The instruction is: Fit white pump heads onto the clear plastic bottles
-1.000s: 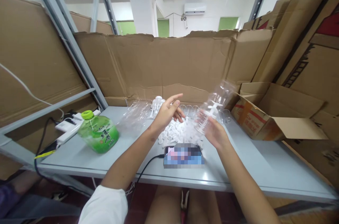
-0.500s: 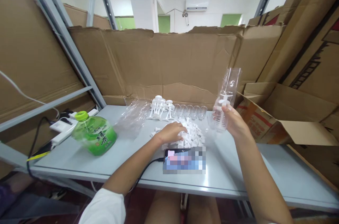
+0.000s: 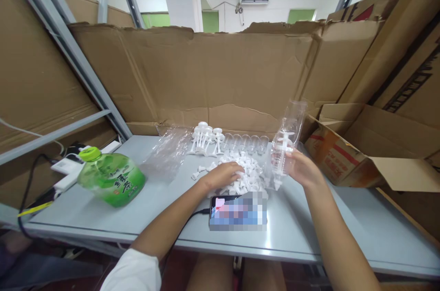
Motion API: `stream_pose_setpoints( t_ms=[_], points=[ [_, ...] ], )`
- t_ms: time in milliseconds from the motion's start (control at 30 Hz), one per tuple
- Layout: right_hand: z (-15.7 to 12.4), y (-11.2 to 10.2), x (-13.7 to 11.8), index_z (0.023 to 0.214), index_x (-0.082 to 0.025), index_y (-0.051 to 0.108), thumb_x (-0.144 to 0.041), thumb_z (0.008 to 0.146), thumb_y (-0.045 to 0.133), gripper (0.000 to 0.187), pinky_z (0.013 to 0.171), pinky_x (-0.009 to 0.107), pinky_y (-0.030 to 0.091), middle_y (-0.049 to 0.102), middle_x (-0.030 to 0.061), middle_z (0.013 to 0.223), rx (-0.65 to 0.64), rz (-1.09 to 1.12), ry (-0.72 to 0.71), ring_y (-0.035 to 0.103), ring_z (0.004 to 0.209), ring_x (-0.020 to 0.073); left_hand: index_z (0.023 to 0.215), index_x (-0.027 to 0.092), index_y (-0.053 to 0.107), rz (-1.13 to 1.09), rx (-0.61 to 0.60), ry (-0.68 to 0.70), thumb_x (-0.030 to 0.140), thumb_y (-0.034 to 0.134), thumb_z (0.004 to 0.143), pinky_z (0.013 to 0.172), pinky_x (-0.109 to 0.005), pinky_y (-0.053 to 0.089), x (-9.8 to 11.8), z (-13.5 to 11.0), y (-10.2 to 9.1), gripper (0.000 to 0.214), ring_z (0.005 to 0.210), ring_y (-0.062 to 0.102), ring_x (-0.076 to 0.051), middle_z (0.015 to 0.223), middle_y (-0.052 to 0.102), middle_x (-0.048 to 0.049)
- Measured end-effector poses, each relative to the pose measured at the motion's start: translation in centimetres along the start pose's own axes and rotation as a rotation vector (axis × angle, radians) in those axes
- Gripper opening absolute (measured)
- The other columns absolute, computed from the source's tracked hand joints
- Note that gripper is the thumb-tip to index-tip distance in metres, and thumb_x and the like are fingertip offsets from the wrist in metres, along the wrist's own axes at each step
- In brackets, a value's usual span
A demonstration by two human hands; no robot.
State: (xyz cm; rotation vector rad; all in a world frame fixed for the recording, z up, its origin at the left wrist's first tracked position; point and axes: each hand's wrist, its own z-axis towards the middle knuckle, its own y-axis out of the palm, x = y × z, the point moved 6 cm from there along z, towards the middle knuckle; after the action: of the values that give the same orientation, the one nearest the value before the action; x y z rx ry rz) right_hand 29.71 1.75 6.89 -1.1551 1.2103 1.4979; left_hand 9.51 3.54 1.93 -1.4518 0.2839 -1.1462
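Observation:
In my right hand, closed between thumb and fingers, is a clear plastic bag. Inside it stands a syringe-like piece with a white plunger and a clear ridged barrel, a white tip at its lower end. My left hand rests over a heap of small white plastic caps or nozzles, fingers bent and slightly apart, their tips partly hidden among the pieces. Beyond the heap, several white plungers stand grouped on their ends, beside a row of clear ridged barrels.
A phone on a cable lies in front of the heap. Flattened clear bags and a green tea bottle are to the left, near power strips. An open cardboard box stands right; a cardboard wall closes the back.
My right hand has lowered slightly and moved left with the bag, bringing the white tip of the piece into sight. My left hand stays at the heap. The view has shifted a little.

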Motion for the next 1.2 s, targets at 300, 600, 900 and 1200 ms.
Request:
stream_pose_setpoints(
  t_ms=[300, 600, 900, 1200],
  points=[
    [-0.2, -0.2, 0.0, 0.114, -0.025, 0.05, -0.033, 0.065, 0.071, 0.054, 0.073, 0.037, 0.049, 0.065, 0.0063, 0.102, 0.082, -0.169, -0.041, 0.064, 0.08, 0.0206, 0.098, 0.017, 0.061, -0.406, 0.133, -0.196, 0.027, 0.053, 0.079, 0.073, -0.027, 0.044, -2.2, -0.6, -1.1, 0.023, 0.081, 0.056, -0.015, 0.096, 0.063, -0.0048],
    [-1.5, 1.6, -0.3, 0.125, -0.028, 0.046, -0.031, 0.069, 0.069, 0.061, 0.085, 0.036, 0.048, 0.06, 0.0058, 0.111, -0.287, -0.492, -0.042, 0.057, 0.101, 0.022, 0.099, 0.018, 0.045, -0.905, 0.716, -0.122, 0.036, 0.058, 0.077, 0.072, -0.026, 0.048, -1.4, -2.4, -7.5, 0.031, 0.083, 0.062, -0.014, 0.105, 0.058, -0.0066],
    [-3.5, 4.4, -0.3, 0.129, -0.03, 0.044, -0.034, 0.07, 0.067, 0.063, 0.094, 0.038, 0.043, 0.053, 0.0042, 0.126, -0.613, -0.826, -0.08, 0.049, 0.115, 0.0263, 0.094, 0.015, 0.053, -0.942, 0.395, -0.046, 0.033, 0.063, 0.076, 0.074, -0.028, 0.049, 1.7, -3.4, -9.8, 0.027, 0.078, 0.064, -0.015, 0.098, 0.063, -0.0078],
    [-4.0, 4.6, 0.4, 0.132, -0.024, 0.041, -0.045, 0.072, 0.063, 0.068, 0.101, 0.038, 0.035, 0.044, 0.0072, 0.135, -0.692, -0.913, 0.042, 0.04, 0.123, 0.0282, 0.103, 0.016, 0.061, -1.033, -0.203, -0.048, 0.029, 0.065, 0.074, 0.08, -0.032, 0.051, 3.6, -3.5, -7.0, 0.032, 0.091, 0.064, -0.02, 0.111, 0.061, -0.0111]
  ],
)
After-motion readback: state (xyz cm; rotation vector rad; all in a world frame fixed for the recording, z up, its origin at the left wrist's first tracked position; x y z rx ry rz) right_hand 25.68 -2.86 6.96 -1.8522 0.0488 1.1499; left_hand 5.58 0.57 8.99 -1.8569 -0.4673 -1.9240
